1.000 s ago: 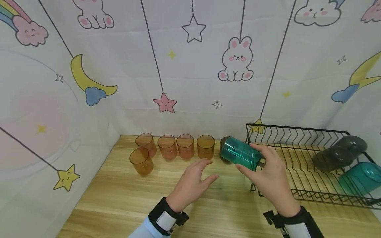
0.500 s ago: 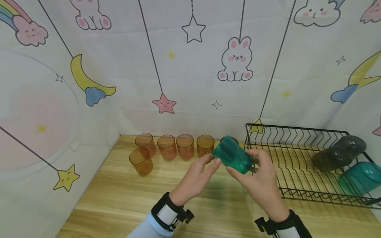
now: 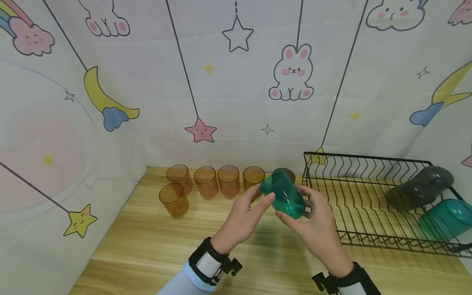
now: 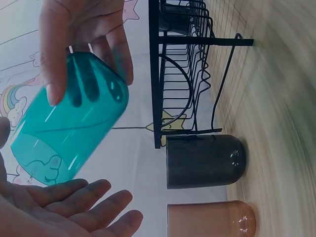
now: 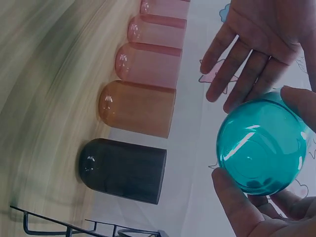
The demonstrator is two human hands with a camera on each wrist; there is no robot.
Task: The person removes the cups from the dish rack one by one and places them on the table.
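Note:
A clear teal cup (image 3: 289,198) is held tilted above the table by my right hand (image 3: 317,227). The right thumb and fingers grip it round the base end, as the right wrist view of the teal cup (image 5: 261,148) shows. My left hand (image 3: 245,215) is at the cup's rim end, its thumb overlapping the side in the head view. In the left wrist view, the left fingers (image 4: 101,202) are spread and nearly straight, right at the rim. Behind the teal cup stands a dark grey cup (image 4: 205,161), upright and partly hidden in the head view.
An amber cup (image 3: 253,175) and several pinkish-orange cups (image 3: 228,182) stand upright along the back wall, with another amber cup (image 3: 174,200) in front at left. On the right, a black wire rack (image 3: 354,205) holds two dark grey cups (image 3: 411,196) and a teal cup (image 3: 444,219).
My right hand has brought the teal cup left and turned its rim upward, away from the rack. My left hand has moved slightly right and up to the rim.

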